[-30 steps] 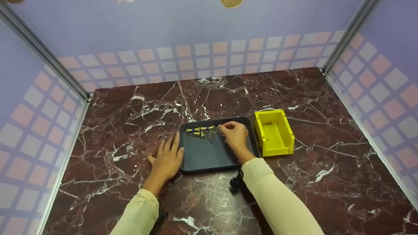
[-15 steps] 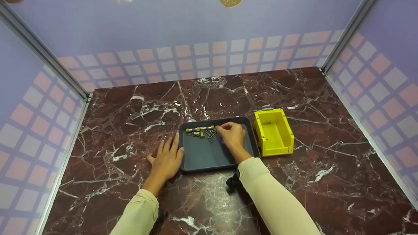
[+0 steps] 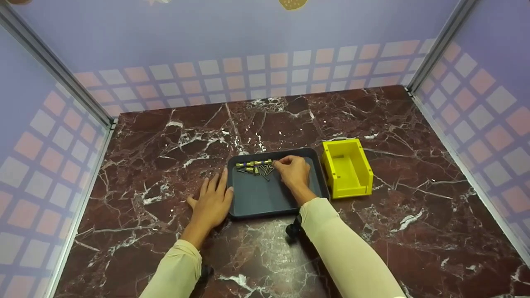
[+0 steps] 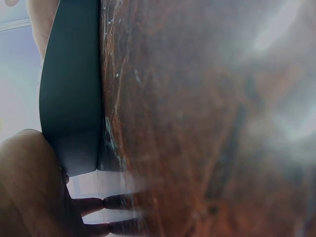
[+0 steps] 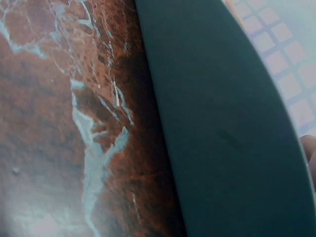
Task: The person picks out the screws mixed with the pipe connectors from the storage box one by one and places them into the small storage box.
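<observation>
A dark shallow tray lies on the table, with brass fittings in a row near its far edge. Thin screws lie loose just in front of them. My left hand rests with spread, straight fingers against the tray's left side; in the left wrist view that hand is beside the tray wall. Over the tray my right hand has thumb and forefinger together at the row's right end, pinching a small metal part mostly hidden by the fingertips. The tray wall blocks most of the right wrist view.
A yellow open-fronted bin stands close to the tray's right side. Marble-patterned table surrounds both. Lilac panels with pink and white squares enclose the back and both sides.
My right hand has shifted slightly left, toward the fittings, with its fingertips still together. The left hand, tray and bin stay where they were.
</observation>
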Action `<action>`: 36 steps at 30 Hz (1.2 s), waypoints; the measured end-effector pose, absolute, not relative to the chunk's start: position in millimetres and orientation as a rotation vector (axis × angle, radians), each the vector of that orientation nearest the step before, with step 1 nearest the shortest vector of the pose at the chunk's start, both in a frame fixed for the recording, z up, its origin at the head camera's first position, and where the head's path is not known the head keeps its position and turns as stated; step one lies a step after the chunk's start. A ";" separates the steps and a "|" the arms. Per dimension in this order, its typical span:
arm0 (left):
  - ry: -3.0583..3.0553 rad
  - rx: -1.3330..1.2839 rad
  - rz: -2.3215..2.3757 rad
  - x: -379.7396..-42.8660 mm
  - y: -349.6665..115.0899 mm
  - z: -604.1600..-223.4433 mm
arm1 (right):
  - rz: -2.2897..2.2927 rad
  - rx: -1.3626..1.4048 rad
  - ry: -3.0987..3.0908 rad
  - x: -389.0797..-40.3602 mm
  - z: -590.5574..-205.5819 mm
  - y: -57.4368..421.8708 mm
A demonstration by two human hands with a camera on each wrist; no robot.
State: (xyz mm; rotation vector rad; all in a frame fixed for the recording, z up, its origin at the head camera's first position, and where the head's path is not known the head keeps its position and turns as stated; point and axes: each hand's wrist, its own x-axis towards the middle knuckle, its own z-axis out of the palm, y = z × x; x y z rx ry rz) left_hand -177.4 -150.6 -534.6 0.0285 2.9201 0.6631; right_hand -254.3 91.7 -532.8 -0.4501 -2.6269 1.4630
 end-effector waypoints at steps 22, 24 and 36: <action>2.940 0.019 0.665 -178.2 -149.9 -535.7 | 1.323 -0.501 -2.674 -254.5 -529.9 92.6; 2.937 0.025 0.663 -177.9 -149.8 -535.1 | 1.321 -0.502 -2.663 -254.4 -529.3 93.6; 2.948 0.025 0.653 -177.0 -150.2 -534.5 | 1.385 -0.496 -2.642 -255.5 -530.4 95.4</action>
